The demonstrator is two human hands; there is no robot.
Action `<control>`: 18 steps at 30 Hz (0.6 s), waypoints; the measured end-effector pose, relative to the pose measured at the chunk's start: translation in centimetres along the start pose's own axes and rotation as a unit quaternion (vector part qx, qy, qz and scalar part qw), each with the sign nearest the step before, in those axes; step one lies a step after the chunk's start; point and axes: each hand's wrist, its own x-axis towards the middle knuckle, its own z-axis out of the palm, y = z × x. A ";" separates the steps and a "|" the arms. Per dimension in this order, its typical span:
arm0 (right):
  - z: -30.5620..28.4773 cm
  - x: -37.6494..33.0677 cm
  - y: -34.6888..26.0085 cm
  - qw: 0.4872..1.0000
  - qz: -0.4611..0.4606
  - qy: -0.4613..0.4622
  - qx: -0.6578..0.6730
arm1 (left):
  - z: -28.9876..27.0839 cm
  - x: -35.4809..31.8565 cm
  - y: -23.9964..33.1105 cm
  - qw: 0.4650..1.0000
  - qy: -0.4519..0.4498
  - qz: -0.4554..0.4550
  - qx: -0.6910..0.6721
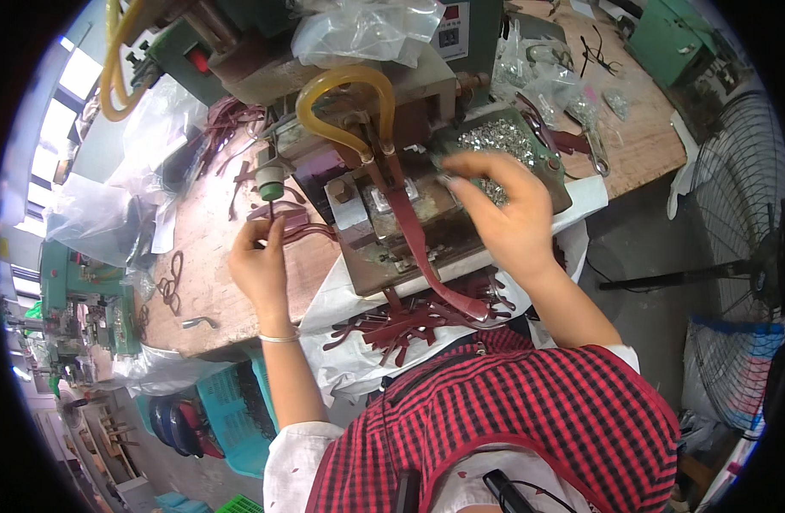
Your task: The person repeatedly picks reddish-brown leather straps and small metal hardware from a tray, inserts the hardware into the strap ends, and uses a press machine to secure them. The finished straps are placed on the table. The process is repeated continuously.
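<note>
Apron [495, 402]: red-and-black checked cloth, closest of all, on the near side of both grips.
Tabletop [230, 295]: pale wood, beneath the left grip and showing again beyond the right one.
Press [422, 90]: grey metal body, bulky, standing between the two grips and reaching beyond them.
Strip pile [401, 329]: many maroon pieces on a white sheet [320, 363], nearer than either grip and between them.
Tray [550, 171]: open and dark green, under and just beyond the right grip.
Hose [348, 75]: amber loop, beyond the grips and between them.
Right grip [516, 214]: thumb and forefinger close together over the tray's press side; whether a small piece is caught there, I cannot tell.
Left grip [260, 265]: thumb and fingertips nearly meeting at a thin dark stem [271, 208]; whether they pinch it or only touch it is unclear.
Maroon strip [422, 248]: between the grips and apart from both, upper end at the press, free end slanting over the pile. Looks light, smooth, springy rather than soft, perhaps easily scuffed; best taken by its edges near the free end.
Green knob [273, 190]: just beyond the left grip, above the stem.
Metal bits [499, 141]: shiny, heaped beyond the right grip; probably stiff, light and slippery, best pinched singly with fingertips.
</note>
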 end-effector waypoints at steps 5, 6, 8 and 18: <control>4.8 1.1 0.7 0.976 0.102 -0.041 0.189 | 1.5 -3.3 -5.6 0.973 -0.021 -0.107 -0.202; 5.0 1.0 0.5 0.971 0.085 -0.033 0.219 | 2.1 -3.4 -6.1 0.959 -0.019 -0.118 -0.258; 4.4 1.0 0.5 0.973 0.104 -0.025 0.202 | 1.5 -4.1 -2.2 0.920 -0.028 -0.153 -0.359; 3.7 -0.1 -3.5 0.956 0.137 -0.051 0.253 | -4.0 -4.3 10.2 0.929 0.093 0.241 -0.265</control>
